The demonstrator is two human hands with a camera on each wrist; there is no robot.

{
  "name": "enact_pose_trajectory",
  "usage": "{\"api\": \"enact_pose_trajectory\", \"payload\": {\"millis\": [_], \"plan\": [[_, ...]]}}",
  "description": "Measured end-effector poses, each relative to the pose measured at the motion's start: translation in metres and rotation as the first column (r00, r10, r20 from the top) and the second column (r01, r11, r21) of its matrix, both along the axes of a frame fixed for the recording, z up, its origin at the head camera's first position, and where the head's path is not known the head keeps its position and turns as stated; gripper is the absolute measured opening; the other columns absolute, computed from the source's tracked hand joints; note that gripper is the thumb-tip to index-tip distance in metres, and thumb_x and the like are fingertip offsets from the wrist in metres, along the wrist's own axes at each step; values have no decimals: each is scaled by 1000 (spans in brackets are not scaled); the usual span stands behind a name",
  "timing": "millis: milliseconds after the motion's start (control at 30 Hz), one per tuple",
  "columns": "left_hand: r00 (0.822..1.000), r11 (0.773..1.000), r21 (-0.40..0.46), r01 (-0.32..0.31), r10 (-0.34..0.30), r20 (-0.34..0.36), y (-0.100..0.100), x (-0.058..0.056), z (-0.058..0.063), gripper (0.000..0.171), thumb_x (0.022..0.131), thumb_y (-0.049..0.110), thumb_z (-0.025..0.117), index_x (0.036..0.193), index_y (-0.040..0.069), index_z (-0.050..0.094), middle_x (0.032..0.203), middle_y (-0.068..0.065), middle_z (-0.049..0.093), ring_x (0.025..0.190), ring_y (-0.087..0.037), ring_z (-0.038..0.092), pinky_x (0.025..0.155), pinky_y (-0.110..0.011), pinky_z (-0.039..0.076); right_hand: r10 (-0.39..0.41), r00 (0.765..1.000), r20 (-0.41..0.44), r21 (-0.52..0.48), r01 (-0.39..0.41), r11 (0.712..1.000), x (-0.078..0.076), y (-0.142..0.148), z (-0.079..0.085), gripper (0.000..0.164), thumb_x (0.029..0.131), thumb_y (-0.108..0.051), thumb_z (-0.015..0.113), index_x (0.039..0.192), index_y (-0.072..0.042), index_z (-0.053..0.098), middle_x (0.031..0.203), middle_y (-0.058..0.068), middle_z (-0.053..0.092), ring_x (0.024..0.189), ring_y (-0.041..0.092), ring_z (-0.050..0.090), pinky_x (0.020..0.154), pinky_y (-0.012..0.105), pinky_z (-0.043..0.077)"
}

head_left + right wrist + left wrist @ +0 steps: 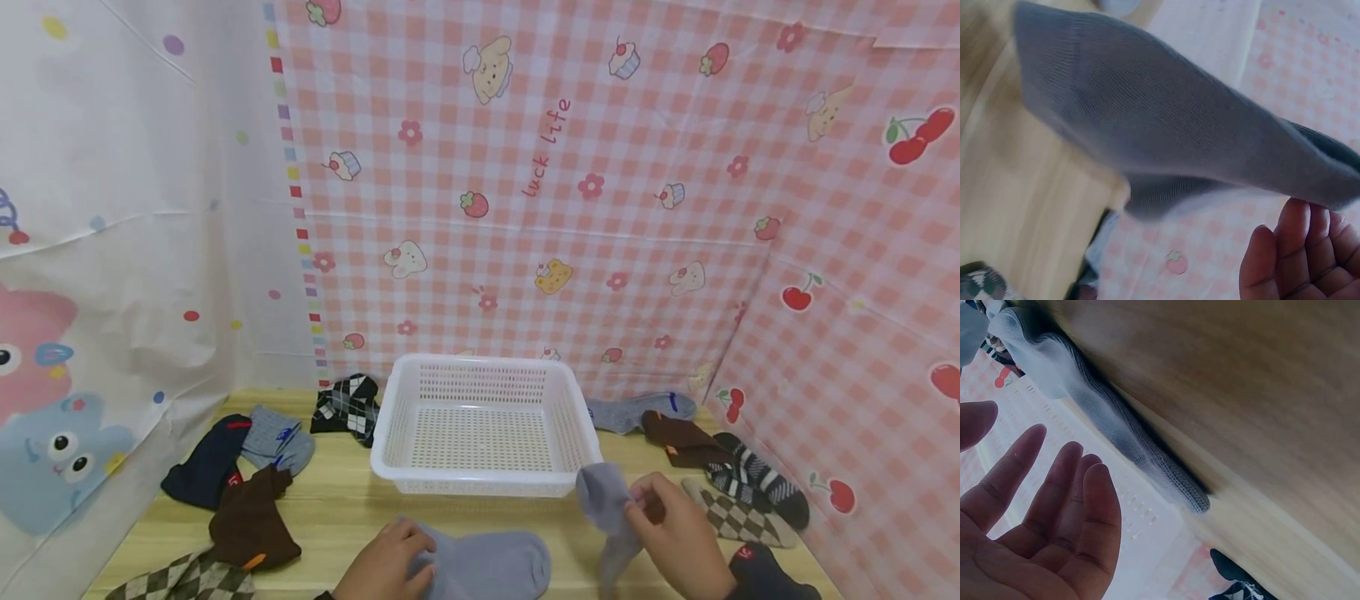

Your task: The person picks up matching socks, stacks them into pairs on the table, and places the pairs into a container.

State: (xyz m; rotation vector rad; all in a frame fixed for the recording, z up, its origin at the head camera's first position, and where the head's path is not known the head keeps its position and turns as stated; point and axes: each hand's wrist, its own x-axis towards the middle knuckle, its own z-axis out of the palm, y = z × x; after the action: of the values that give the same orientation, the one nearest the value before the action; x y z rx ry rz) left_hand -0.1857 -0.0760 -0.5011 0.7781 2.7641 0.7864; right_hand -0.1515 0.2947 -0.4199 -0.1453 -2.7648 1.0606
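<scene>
My right hand (675,525) pinches a light grey sock (603,500) near its opening and holds it up off the table, right of the basket. In the right wrist view that sock (1147,106) hangs stretched out, its toe end away from the fingers. A second light grey sock (487,562) lies flat on the table in front of the basket. At its left end is my left hand (386,562), fingers loosely bent. The left wrist view shows this hand (1047,519) with nothing in its palm, beside the flat sock (1110,419).
A white plastic basket (385,433) with slotted walls stands at the back middle. Left of it lie a black argyle sock (348,408), a navy one (206,467), a grey one (277,442) and a brown one (255,521). Several more socks (761,475) lie along the right side.
</scene>
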Motion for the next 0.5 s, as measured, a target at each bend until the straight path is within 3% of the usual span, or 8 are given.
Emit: {"api": "enact_pose_trajectory", "payload": {"millis": [167, 333, 500], "plan": [[1000, 1000, 9, 0, 1, -21, 0, 1, -1, 24, 87, 33, 69, 103, 15, 70, 96, 6, 59, 86, -8, 54, 74, -31, 48, 37, 999, 14, -102, -36, 994, 7, -14, 12, 7, 92, -14, 63, 97, -11, 58, 88, 0, 60, 79, 4, 56, 72, 22, 49], [1000, 999, 31, -9, 8, 2, 2, 1, -1, 27, 87, 34, 68, 106, 14, 70, 98, 5, 59, 86, -7, 53, 73, -30, 47, 64, 998, 22, -187, -59, 981, 15, -27, 21, 10, 93, -17, 63, 97, -13, 56, 89, 0, 60, 83, 6, 60, 74, 23, 50], [1000, 999, 53, -4, 3, 14, 4, 1, 0, 29, 88, 35, 68, 108, 14, 68, 100, 4, 60, 87, -6, 53, 73, -30, 47, 120, 993, -19, -322, -119, 939, 22, -39, 29, 12, 92, -16, 64, 96, -10, 55, 91, 5, 58, 81, 11, 60, 71, 25, 49]]}}
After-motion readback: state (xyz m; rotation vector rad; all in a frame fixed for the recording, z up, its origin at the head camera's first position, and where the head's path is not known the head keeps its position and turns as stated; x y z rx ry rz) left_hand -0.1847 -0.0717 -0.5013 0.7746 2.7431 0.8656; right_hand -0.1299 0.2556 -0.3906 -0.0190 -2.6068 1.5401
